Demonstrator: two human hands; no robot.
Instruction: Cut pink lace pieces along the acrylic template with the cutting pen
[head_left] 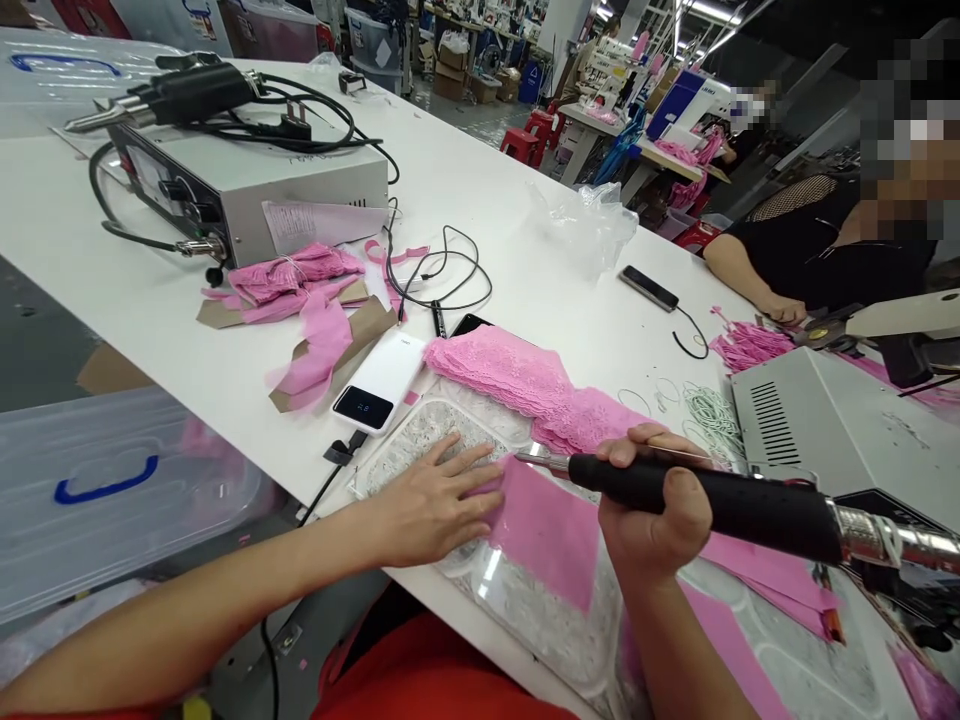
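My left hand lies flat with fingers spread, its fingertips on the left edge of a pink fabric piece. The piece rests on a clear plastic lid on the white table. My right hand is wrapped round a black handpiece with a tapered metal tip. That tip is at the upper left corner of the fabric, close to my left fingertips; I cannot tell whether it touches. Just beyond lies a stack of pink lace.
A white power bank is left of the lace. At back left a grey control box carries another handpiece. Another grey box stands right, near pink strips. A person in black sits across the table.
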